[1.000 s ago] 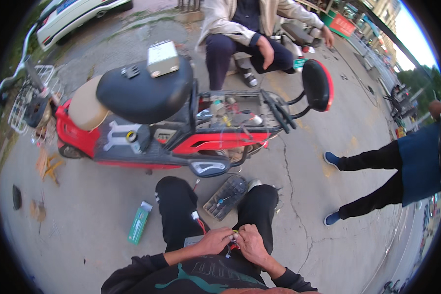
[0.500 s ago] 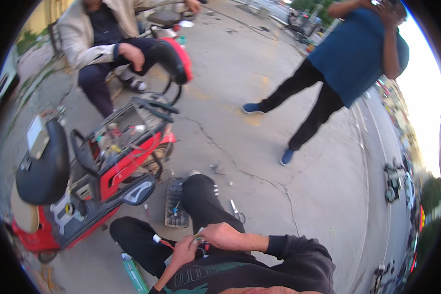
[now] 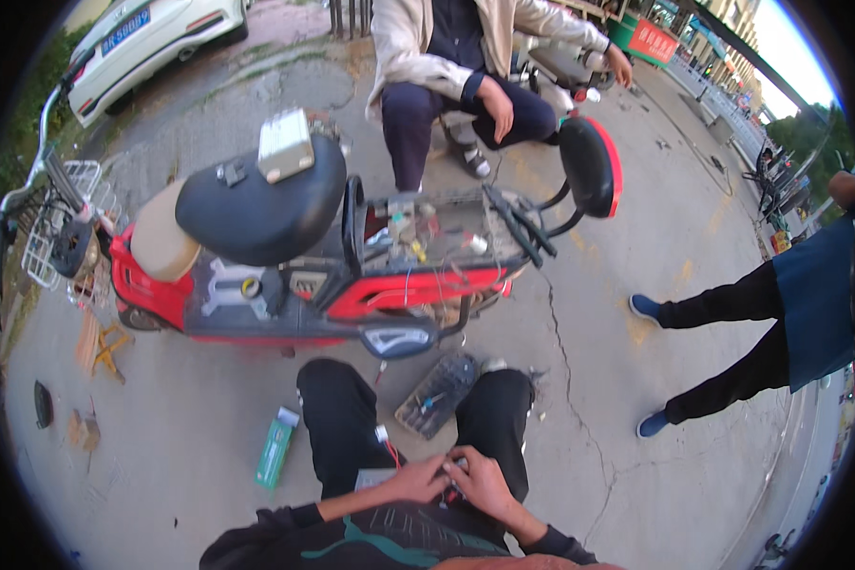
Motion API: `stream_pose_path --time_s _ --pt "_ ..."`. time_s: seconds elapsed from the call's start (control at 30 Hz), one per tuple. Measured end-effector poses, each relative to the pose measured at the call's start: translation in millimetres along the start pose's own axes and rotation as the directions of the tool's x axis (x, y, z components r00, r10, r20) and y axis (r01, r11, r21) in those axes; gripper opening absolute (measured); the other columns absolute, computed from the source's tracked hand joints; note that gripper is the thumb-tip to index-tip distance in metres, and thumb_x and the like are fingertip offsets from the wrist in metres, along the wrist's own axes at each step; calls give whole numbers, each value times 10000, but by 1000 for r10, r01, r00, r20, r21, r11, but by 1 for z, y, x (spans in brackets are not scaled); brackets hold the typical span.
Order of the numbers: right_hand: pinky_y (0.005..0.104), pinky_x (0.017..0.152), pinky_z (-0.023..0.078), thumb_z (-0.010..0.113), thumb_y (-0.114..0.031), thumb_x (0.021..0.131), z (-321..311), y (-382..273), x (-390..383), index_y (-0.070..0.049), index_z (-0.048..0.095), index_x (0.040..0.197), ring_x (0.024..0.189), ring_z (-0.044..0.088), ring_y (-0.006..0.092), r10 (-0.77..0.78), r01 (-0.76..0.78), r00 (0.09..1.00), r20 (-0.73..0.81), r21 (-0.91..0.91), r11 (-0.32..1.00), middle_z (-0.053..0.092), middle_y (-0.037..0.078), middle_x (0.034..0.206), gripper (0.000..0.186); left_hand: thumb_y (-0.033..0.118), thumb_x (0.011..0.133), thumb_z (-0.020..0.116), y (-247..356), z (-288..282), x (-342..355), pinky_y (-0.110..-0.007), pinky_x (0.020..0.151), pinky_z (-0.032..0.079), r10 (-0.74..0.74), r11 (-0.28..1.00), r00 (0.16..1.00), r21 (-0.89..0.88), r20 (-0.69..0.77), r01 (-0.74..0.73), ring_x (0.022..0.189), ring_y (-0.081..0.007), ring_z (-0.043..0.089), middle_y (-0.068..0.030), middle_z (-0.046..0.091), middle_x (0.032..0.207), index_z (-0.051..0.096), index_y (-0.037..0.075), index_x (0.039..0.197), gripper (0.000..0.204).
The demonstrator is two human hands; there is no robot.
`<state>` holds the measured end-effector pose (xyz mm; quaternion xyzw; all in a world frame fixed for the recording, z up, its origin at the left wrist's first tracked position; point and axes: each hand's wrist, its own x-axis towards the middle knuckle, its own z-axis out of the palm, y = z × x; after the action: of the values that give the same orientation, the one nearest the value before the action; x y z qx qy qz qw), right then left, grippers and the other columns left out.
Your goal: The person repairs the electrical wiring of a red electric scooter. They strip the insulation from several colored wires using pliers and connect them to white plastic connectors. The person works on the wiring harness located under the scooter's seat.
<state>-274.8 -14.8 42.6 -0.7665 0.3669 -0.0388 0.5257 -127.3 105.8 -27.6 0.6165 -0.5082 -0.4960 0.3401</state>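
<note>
Over my lap, my left hand (image 3: 418, 482) and my right hand (image 3: 484, 484) meet with their fingers bent together. A red wire (image 3: 391, 453) with a white connector (image 3: 382, 434) at its end comes out beside my left hand, whose closed fingers grip the wiring. My right fingers are pinched at the same spot; what they hold is hidden. Small red bits show beneath the right hand. A pale flat piece (image 3: 372, 477) lies on my thigh near the left wrist. Between my knees sits a dark tray (image 3: 437, 394) with small items in it.
A red electric scooter (image 3: 351, 304) stands ahead, its rear bay full of wiring. A white box (image 3: 286, 145) rests on its black seat (image 3: 266, 209). A green carton (image 3: 275, 448) lies left of my knee. One person (image 3: 465, 57) sits beyond; another (image 3: 817, 294) stands right.
My view has swung left, so the scooter now sits nearer the middle and the standing person at the right edge. My hands have drawn closer together, still at the wiring.
</note>
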Motion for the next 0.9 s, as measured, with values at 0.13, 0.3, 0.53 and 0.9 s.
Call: stream_pose_path --time_s 0.13,0.3,0.53,0.9 --pt "428 674 579 684 -238 980 8 1 2 -8 650 1190 779 739 381 -25 24 1000 18 55 998 733 198 824 313 300 1021 587 4 -9 0 -511 831 527 67 998 997 -9 -31 -68 984 -460 672 -246 670 1064 497 57 1303 383" --pt "445 660 571 650 -190 1001 -7 -15 7 20 620 1231 753 736 374 -136 139 989 56 -52 989 727 202 833 313 306 1031 574 8 -16 -4 -505 800 540 -2 1000 999 -10 -46 2 914 -458 696 -237 685 1014 472 66 1350 411" --pt "448 566 532 646 -137 986 8 -14 5 -17 596 1291 639 694 355 -290 239 945 -154 -284 928 664 167 696 331 322 1048 540 26 -19 -4 -517 858 522 -151 988 986 -4 -74 151 1042 -467 665 -271 689 1053 493 102 1343 371" --pt "403 499 516 653 -196 989 24 -26 28 -52 604 1321 523 661 294 -367 277 919 -145 -422 863 632 121 594 365 217 1063 467 35 -42 -14 -470 746 530 -214 949 973 -253 -88 185 815 -381 712 -226 688 887 490 -3 1217 270"
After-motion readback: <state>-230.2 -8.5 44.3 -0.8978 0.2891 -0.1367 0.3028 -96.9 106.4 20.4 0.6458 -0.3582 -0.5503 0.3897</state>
